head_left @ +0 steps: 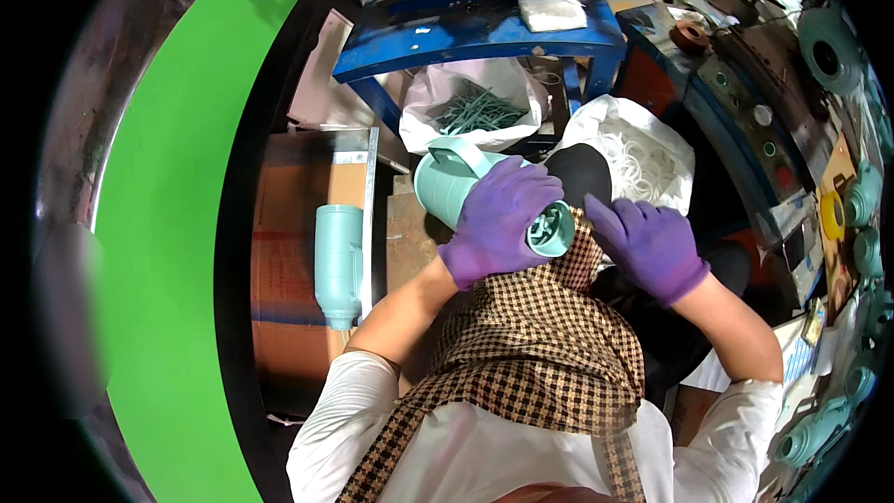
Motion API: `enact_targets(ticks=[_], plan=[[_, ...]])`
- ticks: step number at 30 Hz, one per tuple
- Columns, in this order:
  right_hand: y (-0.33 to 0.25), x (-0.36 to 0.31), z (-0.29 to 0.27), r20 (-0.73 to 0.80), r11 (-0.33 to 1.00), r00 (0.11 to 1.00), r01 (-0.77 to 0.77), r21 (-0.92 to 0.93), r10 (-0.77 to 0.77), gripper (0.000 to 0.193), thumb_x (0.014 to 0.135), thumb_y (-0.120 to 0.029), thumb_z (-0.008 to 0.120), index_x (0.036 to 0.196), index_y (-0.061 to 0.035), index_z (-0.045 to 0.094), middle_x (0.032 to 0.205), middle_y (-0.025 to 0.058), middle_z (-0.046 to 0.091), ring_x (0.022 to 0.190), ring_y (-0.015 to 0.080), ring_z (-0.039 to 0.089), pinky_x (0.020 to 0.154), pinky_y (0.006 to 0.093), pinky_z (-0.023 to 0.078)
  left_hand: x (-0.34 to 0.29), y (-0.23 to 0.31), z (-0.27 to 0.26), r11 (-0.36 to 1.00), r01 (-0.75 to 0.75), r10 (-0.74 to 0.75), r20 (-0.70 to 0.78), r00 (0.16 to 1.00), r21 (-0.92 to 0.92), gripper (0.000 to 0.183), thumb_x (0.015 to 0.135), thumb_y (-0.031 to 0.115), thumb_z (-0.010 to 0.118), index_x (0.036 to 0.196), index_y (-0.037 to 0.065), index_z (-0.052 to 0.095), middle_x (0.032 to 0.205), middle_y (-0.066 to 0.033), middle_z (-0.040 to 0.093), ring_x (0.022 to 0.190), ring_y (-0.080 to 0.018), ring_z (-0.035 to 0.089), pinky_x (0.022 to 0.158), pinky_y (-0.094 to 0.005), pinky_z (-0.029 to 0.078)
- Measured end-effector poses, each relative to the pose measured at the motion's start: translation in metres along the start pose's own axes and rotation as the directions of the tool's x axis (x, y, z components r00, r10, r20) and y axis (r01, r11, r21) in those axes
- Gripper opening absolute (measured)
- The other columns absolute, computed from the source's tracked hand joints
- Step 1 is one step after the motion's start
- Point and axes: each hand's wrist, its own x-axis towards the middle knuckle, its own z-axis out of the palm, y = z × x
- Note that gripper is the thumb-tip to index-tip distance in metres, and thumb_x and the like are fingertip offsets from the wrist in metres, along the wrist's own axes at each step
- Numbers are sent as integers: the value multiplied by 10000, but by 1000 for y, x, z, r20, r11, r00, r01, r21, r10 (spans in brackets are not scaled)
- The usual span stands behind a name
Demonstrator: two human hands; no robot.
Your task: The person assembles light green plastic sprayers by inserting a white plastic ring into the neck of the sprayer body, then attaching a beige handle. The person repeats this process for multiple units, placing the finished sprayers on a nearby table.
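A light teal plastic flask casing with a loop handle lies tilted across my lap. My left hand, in a purple glove, is wrapped round its narrower end. The round open mouth faces right, and small teal pieces show inside it. Just right of that mouth is my right hand, also purple-gloved, apart from the casing. Its fingers are curled, and whatever they may hold is hidden. A second teal casing lies on a brown cardboard box at my left.
Ahead stands a blue metal table. A white sack of thin teal strips sits below it; another sack holds white rings. Machinery with buttons and several teal casings line the right. A bright green surface runs along the left.
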Motion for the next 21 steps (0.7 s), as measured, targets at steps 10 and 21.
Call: enact_targets(ticks=[10, 21], plan=[[-53, 16, 41, 365, 761, 748, -633, 142, 555, 105, 930, -133, 570, 956, -32, 571, 854, 131, 688, 764, 284, 733, 625, 398, 584, 10, 20, 36, 987, 49, -70, 132, 989, 152, 499, 587, 126, 768, 1074, 68, 671, 1118, -95, 683, 1156, -286, 620, 1094, -445, 429], [-39, -5, 35, 471, 770, 734, -617, 161, 490, 182, 978, -201, 498, 1055, -41, 536, 874, 167, 688, 765, 335, 725, 651, 440, 581, 16, 18, 37, 984, -123, 108, 118, 987, 127, 529, 592, 222, 828, 1076, 84, 663, 1108, -74, 688, 1110, -271, 647, 1044, -445, 478]])
